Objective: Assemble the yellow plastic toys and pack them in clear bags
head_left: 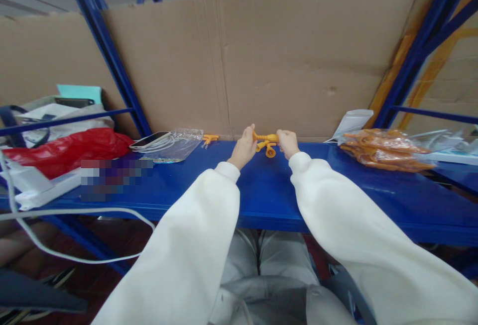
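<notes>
Gripping an orange ribbed piece (272, 137) near its two ends, the left hand (244, 147) and the right hand (288, 143) were both curled round it over the back of the blue desk (269, 195). Just below the piece showed smaller orange parts (270, 152); whether they were attached could not be told. Left of them lay an orange fitting (210, 138), and well to the right, a plastic-wrapped orange bundle (384, 148).

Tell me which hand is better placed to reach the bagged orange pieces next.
Probably the right hand: the bagged orange pieces lie on its side, though it holds an orange part.
</notes>
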Available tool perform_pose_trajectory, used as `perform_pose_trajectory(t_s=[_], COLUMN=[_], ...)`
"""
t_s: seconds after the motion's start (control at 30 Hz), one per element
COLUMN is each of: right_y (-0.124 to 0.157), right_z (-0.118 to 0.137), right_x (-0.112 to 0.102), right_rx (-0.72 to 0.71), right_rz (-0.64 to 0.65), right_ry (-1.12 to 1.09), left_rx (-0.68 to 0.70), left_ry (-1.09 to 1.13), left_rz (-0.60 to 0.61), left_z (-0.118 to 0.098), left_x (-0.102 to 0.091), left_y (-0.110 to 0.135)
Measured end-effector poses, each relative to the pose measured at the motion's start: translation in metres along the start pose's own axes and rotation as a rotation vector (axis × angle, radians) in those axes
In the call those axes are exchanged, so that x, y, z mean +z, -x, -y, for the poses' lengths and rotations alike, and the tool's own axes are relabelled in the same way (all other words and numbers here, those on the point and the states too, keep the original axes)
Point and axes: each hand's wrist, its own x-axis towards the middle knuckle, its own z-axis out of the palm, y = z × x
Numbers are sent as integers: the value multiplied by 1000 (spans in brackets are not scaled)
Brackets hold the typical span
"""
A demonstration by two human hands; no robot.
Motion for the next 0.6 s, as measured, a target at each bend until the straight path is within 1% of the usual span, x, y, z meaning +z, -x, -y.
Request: perform_pose_trajectory(t_s=[0.1,0.2,0.4,0.53,0.57,0.6], right_y=[-2,0,6,6,6,6], right_z=[-1,5,15,13,12,11], right_x=[0,-2,-5,-6,-7,-7], right_rx=[-63,-110,-150,-170,-162,-146], right_rz=[-100,-134,-182,-194,-179,-128], right_ry=[19,23,78,146,160,174], left_rx=[-7,-18,-16,-25,-29,-33], left_ry=[31,56,96,61,39,17], left_rz=[-7,-20,-51,-38,-22,-1], left_z=[2,4,2,-1,-2,-2], left_x=[0,0,0,-3,-5,-7], left_y=[-2,-5,-8,-8,-8,-7])
